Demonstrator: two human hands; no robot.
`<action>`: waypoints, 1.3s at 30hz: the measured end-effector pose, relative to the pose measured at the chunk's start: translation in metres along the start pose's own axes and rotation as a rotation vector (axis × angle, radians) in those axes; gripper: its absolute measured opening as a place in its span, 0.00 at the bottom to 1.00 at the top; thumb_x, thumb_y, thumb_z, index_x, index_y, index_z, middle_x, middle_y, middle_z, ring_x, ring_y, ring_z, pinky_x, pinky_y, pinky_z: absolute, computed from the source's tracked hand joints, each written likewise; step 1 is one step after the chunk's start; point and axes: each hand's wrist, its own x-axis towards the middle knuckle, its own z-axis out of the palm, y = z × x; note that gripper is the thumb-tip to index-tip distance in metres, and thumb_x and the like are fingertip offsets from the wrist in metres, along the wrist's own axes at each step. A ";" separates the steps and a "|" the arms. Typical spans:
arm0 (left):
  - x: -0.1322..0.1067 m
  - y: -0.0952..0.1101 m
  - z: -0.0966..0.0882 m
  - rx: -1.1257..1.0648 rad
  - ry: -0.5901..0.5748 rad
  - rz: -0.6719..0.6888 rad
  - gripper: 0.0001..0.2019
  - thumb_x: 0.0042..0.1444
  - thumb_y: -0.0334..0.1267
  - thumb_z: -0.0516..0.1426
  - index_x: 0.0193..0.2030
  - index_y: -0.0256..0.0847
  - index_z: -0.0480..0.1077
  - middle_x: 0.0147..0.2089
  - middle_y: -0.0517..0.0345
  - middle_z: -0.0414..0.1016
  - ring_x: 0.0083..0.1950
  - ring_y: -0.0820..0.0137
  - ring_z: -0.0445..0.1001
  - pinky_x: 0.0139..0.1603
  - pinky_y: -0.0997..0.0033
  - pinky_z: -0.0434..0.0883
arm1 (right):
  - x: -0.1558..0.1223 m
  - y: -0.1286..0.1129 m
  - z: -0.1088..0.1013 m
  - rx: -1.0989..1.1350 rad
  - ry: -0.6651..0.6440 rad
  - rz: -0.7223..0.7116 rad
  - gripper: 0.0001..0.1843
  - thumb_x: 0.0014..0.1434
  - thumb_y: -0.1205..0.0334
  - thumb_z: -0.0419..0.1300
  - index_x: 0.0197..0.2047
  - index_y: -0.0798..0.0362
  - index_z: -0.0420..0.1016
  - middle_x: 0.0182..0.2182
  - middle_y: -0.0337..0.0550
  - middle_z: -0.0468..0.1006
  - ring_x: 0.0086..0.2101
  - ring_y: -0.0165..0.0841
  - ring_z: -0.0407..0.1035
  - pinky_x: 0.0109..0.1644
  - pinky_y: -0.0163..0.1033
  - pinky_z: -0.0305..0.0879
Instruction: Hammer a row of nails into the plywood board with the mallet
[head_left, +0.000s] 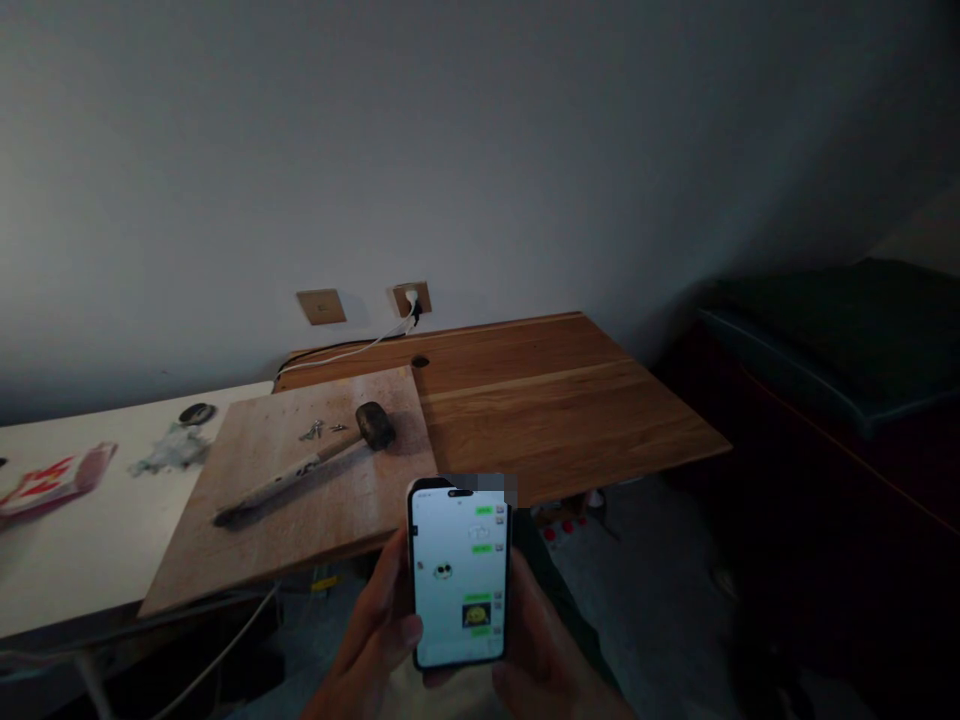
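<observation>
A smartphone (pixel 459 580) with a lit chat screen stands upright between my two hands, low in the head view. My left hand (pixel 379 620) is closed around its left edge, the thumb lying at the lower side of the screen. Around the right edge, my right hand (pixel 544 635) is closed too, its thumb near the bottom corner. Beyond the phone, a mallet (pixel 300 475) with a dark head and pale handle lies on a wooden board (pixel 262 420). Several small metal screws or nails (pixel 313 430) lie by the mallet's head.
The board rests across a white table (pixel 45 560) and a brown wooden desk (pixel 540 400). A red and white packet (pixel 56 480), a crumpled plastic bag (pixel 172 447) and a dark round object (pixel 197 413) lie left. Cables run from a wall socket (pixel 411 299). A dark bed (pixel 840 400) stands right.
</observation>
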 end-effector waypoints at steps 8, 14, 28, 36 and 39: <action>0.002 0.013 0.013 0.066 -0.123 0.004 0.38 0.63 0.53 0.64 0.77 0.49 0.59 0.64 0.40 0.74 0.44 0.56 0.80 0.31 0.69 0.77 | 0.000 -0.010 0.003 -0.008 0.048 0.038 0.45 0.61 0.46 0.71 0.74 0.43 0.56 0.61 0.54 0.75 0.58 0.50 0.74 0.59 0.61 0.72; 0.002 0.013 0.019 0.145 0.011 0.022 0.34 0.62 0.53 0.65 0.73 0.47 0.66 0.64 0.41 0.76 0.57 0.44 0.78 0.43 0.60 0.82 | -0.001 -0.007 0.001 -0.038 0.078 0.047 0.43 0.61 0.44 0.70 0.73 0.41 0.58 0.62 0.54 0.74 0.59 0.51 0.73 0.59 0.62 0.72; -0.002 0.011 0.026 0.164 0.087 0.031 0.34 0.63 0.51 0.65 0.73 0.44 0.64 0.62 0.40 0.77 0.55 0.47 0.80 0.34 0.70 0.78 | 0.000 -0.006 0.005 -0.013 0.098 0.066 0.47 0.61 0.43 0.71 0.74 0.43 0.55 0.62 0.56 0.75 0.56 0.50 0.75 0.57 0.58 0.74; -0.005 0.002 0.018 0.147 0.075 0.046 0.36 0.62 0.49 0.66 0.75 0.50 0.62 0.67 0.40 0.73 0.52 0.50 0.81 0.32 0.71 0.77 | 0.004 -0.013 0.012 -0.034 0.137 0.056 0.41 0.61 0.45 0.71 0.71 0.42 0.60 0.56 0.52 0.79 0.48 0.48 0.79 0.50 0.56 0.77; -0.005 0.002 0.020 0.157 0.095 0.077 0.35 0.63 0.47 0.66 0.75 0.52 0.62 0.68 0.43 0.73 0.51 0.52 0.81 0.32 0.71 0.78 | 0.004 -0.015 0.013 -0.035 0.158 0.066 0.40 0.61 0.45 0.71 0.70 0.42 0.61 0.59 0.52 0.77 0.52 0.48 0.77 0.51 0.54 0.77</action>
